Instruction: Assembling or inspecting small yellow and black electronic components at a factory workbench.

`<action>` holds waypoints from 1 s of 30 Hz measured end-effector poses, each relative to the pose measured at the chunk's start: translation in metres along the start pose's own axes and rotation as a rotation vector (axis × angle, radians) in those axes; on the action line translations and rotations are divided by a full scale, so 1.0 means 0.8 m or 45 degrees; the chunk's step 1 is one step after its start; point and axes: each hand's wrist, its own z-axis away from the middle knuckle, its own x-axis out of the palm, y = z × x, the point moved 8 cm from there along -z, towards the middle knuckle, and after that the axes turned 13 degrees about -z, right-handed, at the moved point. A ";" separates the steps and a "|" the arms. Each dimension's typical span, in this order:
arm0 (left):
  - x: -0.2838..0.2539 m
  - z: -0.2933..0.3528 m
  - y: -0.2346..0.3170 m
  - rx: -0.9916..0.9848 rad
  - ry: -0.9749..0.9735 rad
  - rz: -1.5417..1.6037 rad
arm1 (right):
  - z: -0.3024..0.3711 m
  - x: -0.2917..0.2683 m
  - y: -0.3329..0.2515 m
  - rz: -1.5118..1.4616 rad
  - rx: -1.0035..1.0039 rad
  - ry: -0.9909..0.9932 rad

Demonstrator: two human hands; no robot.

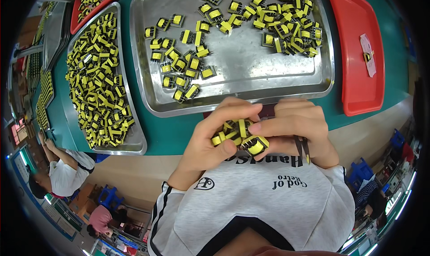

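Green worktable, near edge running just beyond the person's body. Metal trays: one wide at centre, one narrower at left, others partly visible far left. Red trays: two — one at right, one far left, cut off. Right red tray holds one pink strip bearing one coil. Bare metal shows across the central tray's near right; loose coils there too numerous to count. Left hand is curled around several coils just nearer than the central tray; exact number hidden by fingers. Right hand touches that cluster, fingers closed on one pair of tweezers, upper part concealed.
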 end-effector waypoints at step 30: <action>-0.027 0.005 0.047 0.288 0.390 -0.885 | 0.024 0.002 0.029 -0.290 0.521 0.223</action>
